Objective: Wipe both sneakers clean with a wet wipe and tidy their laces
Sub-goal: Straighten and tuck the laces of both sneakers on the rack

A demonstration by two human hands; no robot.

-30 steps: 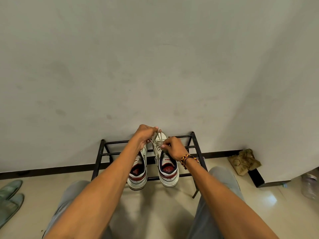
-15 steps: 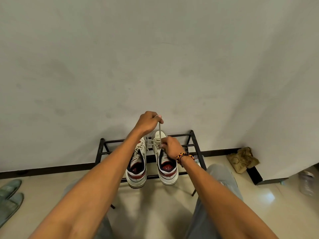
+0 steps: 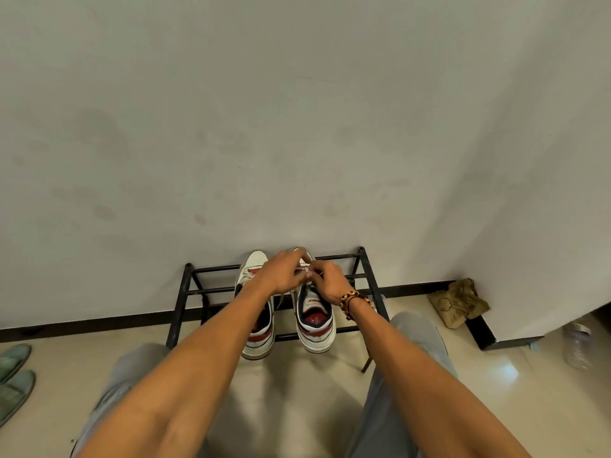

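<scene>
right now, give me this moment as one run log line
step: tidying laces | left hand: pinching lace | right hand: pinching lace | shoe: right sneaker on rack | left sneaker: untouched

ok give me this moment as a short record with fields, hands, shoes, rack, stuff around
left hand: left hand over the right sneaker's laces, fingers curled on them
right hand: right hand pinching the same laces; beaded bracelet on its wrist
right sneaker: right sneaker on the rack, heel toward the camera
left sneaker: left sneaker beside it, partly behind the left forearm
rack: black metal shoe rack against the wall
around: green slippers on the floor at left, brown cloth bag in the corner, plastic bottle at right
wet wipe: not seen
</scene>
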